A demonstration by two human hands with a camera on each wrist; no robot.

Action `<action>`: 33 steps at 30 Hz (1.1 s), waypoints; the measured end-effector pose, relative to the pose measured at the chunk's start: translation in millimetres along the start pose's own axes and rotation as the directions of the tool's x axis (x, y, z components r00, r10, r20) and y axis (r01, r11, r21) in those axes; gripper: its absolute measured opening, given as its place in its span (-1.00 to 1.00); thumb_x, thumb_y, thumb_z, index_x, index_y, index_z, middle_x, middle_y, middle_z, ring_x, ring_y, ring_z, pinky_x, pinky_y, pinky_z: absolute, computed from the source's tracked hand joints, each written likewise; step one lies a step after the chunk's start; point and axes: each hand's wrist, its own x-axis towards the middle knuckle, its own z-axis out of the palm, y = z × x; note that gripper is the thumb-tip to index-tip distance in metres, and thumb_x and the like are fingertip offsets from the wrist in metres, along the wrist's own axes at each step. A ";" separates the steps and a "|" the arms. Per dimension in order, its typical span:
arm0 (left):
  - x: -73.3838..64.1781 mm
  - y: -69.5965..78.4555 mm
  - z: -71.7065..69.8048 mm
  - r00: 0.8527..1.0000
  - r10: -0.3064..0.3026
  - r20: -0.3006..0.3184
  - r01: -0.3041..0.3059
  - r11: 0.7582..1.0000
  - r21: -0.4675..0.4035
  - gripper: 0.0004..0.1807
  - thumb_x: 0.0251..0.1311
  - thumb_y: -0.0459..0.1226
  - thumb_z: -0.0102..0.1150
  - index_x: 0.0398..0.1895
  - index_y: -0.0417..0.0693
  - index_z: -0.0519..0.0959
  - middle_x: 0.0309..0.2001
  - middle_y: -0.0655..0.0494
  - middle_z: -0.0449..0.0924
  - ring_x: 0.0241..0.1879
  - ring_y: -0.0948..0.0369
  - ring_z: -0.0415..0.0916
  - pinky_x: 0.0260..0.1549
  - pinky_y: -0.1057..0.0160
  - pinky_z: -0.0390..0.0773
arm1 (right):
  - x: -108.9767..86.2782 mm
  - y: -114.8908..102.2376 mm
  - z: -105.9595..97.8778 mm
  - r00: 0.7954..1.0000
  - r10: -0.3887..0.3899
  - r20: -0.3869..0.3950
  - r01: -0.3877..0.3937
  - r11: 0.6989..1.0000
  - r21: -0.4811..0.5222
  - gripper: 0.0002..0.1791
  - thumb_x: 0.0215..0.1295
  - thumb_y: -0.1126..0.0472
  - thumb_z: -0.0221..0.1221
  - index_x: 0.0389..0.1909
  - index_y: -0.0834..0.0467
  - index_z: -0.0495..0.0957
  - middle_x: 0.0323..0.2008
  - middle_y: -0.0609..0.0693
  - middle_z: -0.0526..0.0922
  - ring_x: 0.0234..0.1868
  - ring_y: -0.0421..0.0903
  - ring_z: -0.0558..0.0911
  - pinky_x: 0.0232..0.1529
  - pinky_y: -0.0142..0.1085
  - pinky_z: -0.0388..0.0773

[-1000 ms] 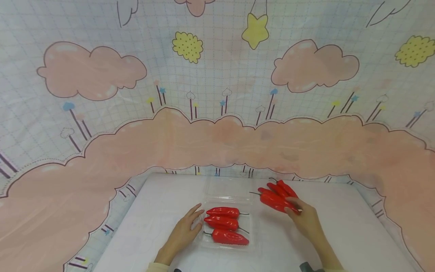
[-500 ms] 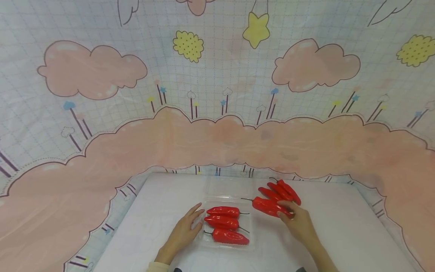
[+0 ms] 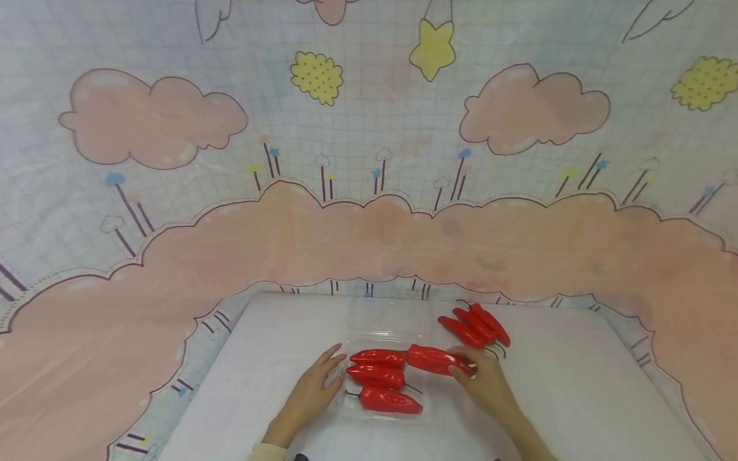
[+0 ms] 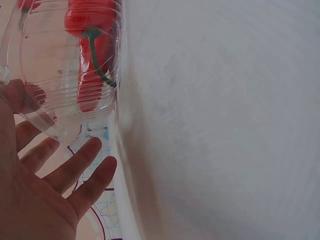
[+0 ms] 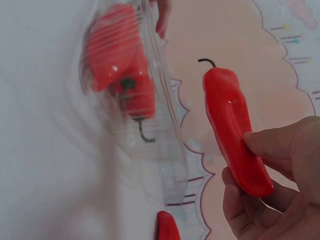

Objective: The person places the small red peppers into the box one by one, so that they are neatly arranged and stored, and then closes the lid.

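A clear plastic clamshell box (image 3: 426, 410) lies with its lid folded back, and 3 red peppers (image 3: 376, 376) lie in its base. My right hand (image 3: 481, 378) pinches another red pepper (image 5: 232, 125) near its tip between thumb and fingers, with the stem pointing left. In the head view this held pepper overlaps the box's right side and the topmost pepper's stem. My left hand (image 3: 314, 390) stays at the box's left edge with fingers spread. Seen from the left wrist, those fingers (image 4: 82, 165) are straight beside the clear wall.
Several more red peppers (image 3: 475, 325) lie grouped at the back right of the white table (image 3: 576, 378). The box's transparent lid (image 3: 389, 318) extends toward the back. Behind the table hangs a patterned cloth (image 3: 369, 237) with clouds and stars.
My right hand has carried its pepper leftward and slightly nearer, from the group at the back right to the box's right side. The left hand has stayed at the box.
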 end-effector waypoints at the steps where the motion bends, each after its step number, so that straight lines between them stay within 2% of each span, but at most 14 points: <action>1: 0.0 -0.2 -0.2 1.000 -0.001 0.001 0.001 1.000 0.000 -0.54 0.28 -0.22 0.18 0.26 0.02 0.51 0.44 0.18 0.32 0.35 0.02 0.41 0.22 -0.13 0.51 | 0.1 -0.7 2.9 1.000 -0.005 0.003 0.005 1.000 0.006 -0.58 0.16 0.23 0.37 0.07 -0.02 0.60 -0.09 -0.13 0.69 -0.12 -0.18 0.59 -0.18 -0.37 0.68; 7: -0.3 0.1 -0.4 1.000 -0.005 -0.003 0.005 1.000 -0.004 -0.54 0.27 -0.23 0.18 0.25 0.04 0.52 0.44 0.18 0.33 0.34 0.03 0.42 0.22 -0.13 0.51 | 0.0 -5.3 17.0 0.999 -0.016 0.039 0.015 0.999 0.030 -0.60 0.15 0.24 0.36 0.04 -0.03 0.62 -0.13 -0.18 0.70 -0.14 -0.20 0.59 -0.12 -0.33 0.68; 16: -0.2 -0.3 -0.6 1.000 -0.008 -0.001 0.008 1.000 0.000 -0.54 0.26 -0.22 0.18 0.25 0.04 0.52 0.44 0.19 0.33 0.33 0.03 0.43 0.21 -0.12 0.53 | -1.9 -8.0 30.9 0.994 -0.050 0.095 0.047 0.998 0.030 -0.59 0.18 0.21 0.35 0.07 -0.03 0.60 -0.05 -0.17 0.70 -0.05 -0.19 0.60 -0.04 -0.24 0.70; 30: -0.8 -1.9 -0.7 1.000 0.008 -0.008 -0.008 1.000 -0.008 -0.55 0.26 -0.24 0.18 0.24 0.04 0.53 0.44 0.19 0.33 0.32 0.03 0.44 0.21 -0.10 0.53 | -3.9 -18.1 44.1 0.982 -0.134 0.130 0.141 0.989 -0.043 -0.59 0.17 0.18 0.36 0.07 0.00 0.60 -0.03 -0.13 0.71 0.02 -0.10 0.65 0.05 -0.09 0.68; 33: -0.6 -2.7 -0.2 1.000 0.013 -0.010 -0.013 1.000 -0.006 -0.55 0.25 -0.24 0.18 0.24 0.02 0.53 0.43 0.19 0.33 0.31 0.03 0.45 0.20 -0.10 0.54 | -4.6 -21.1 46.9 0.981 -0.134 0.140 0.141 0.989 -0.048 -0.59 0.17 0.17 0.36 0.07 0.01 0.60 -0.02 -0.11 0.71 0.03 -0.07 0.65 0.07 -0.05 0.67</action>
